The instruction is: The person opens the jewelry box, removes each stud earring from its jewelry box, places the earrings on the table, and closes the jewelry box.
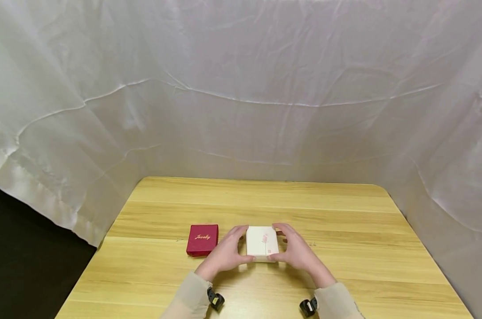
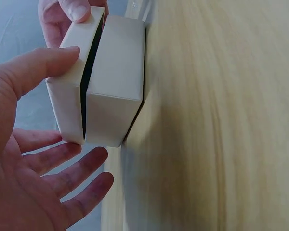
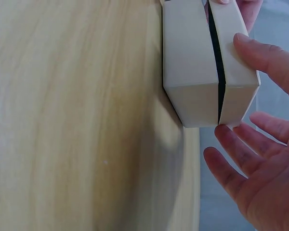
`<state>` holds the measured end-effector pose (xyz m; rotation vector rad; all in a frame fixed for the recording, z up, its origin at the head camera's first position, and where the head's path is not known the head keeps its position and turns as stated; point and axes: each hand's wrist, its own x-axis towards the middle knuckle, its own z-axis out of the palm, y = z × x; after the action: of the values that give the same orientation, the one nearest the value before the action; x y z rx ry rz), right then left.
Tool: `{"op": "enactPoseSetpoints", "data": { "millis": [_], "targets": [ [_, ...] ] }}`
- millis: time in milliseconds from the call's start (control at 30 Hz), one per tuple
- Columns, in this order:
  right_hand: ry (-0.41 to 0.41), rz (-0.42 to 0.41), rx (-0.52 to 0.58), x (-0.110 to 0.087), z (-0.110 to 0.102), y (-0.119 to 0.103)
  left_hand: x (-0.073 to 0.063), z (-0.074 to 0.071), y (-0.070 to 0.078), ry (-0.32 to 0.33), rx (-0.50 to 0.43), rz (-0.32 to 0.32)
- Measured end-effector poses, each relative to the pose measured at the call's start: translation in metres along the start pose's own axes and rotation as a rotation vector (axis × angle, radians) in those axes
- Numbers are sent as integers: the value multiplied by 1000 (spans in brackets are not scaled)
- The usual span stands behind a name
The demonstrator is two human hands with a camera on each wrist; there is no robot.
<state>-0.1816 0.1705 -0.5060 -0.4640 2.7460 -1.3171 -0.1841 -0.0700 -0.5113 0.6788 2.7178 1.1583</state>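
Note:
A small white square gift box (image 1: 261, 240) with a pink flower print on its lid sits on the table. My left hand (image 1: 229, 251) grips the lid (image 2: 86, 45) from the left, thumb on the near side. From the right my right hand (image 1: 297, 251) holds the same lid, its thumb likewise on the near side. In both wrist views a dark gap shows between the lid and the box base (image 3: 190, 53), so the lid is slightly raised. The base rests on the table. Inside the box is hidden.
A dark red square box (image 1: 202, 239) with gold "Jewelry" lettering lies just left of my left hand. The wood-grain table (image 1: 344, 212) has pale cloth (image 1: 241, 110) hanging behind it and along its sides. A black area (image 1: 25, 266) lies beyond the left edge.

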Motion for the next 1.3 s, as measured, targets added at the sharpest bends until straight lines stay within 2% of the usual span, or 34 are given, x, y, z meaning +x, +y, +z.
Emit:
{"op": "enactPoseSetpoints", "data": {
  "millis": [767, 1033, 1300],
  "targets": [
    [12, -39, -20, 0, 5, 5, 1, 0, -2, -23, -11, -23],
    [1, 17, -51, -2, 4, 6, 1, 1, -3, -30, -2, -32],
    [-24, -5, -108, -1, 4, 7, 3, 3, -4, -36, 28, -33]
  ]
}}
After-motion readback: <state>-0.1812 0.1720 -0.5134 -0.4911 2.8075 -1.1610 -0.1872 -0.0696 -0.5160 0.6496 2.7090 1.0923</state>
